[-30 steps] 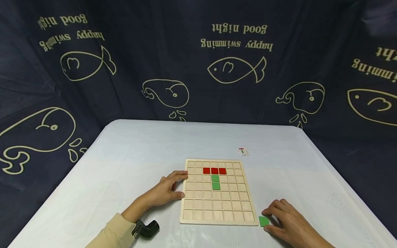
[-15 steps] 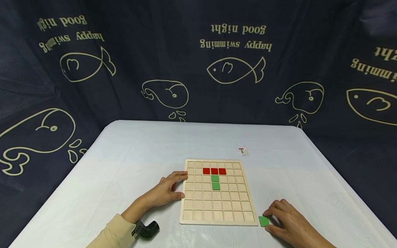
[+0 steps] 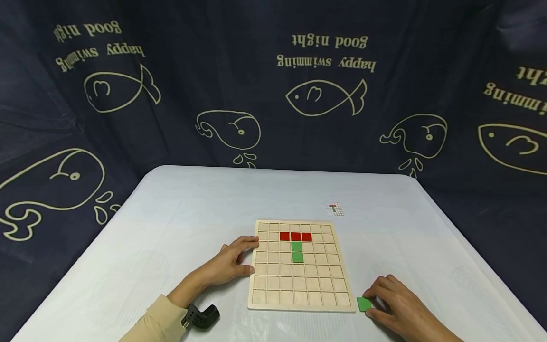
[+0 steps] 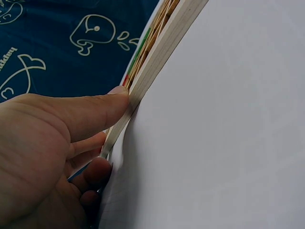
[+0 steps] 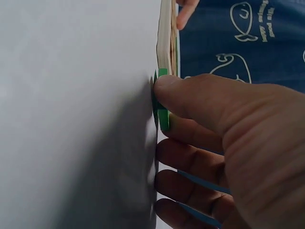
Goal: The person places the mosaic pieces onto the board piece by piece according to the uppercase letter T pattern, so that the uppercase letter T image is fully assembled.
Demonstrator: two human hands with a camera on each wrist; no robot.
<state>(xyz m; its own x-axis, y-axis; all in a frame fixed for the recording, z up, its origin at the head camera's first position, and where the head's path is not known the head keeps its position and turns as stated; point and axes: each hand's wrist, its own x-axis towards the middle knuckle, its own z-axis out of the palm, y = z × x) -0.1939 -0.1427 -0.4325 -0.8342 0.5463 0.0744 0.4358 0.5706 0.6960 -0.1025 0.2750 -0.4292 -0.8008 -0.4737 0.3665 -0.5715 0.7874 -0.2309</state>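
A wooden grid board (image 3: 273, 283) lies on the white table, with several square tiles set in its cells. Three red tiles (image 3: 296, 236) form a row near its far side, and below the middle one come two green tiles (image 3: 297, 257) in a column. My left hand (image 3: 224, 263) rests against the board's left edge, thumb and fingertips touching the rim (image 4: 143, 81). Just off the near right corner, my right hand (image 3: 395, 304) pinches a loose green tile (image 3: 363, 304) between thumb and index finger. In the right wrist view the thumb covers part of that tile (image 5: 163, 119).
Beyond the board, a small pattern card (image 3: 334, 209) with a red and green figure lies on the white tabletop (image 3: 205, 199). Behind the table hangs a dark blue cloth (image 3: 256, 61) printed with fish and whales. A black device (image 3: 202, 317) sits at my left wrist.
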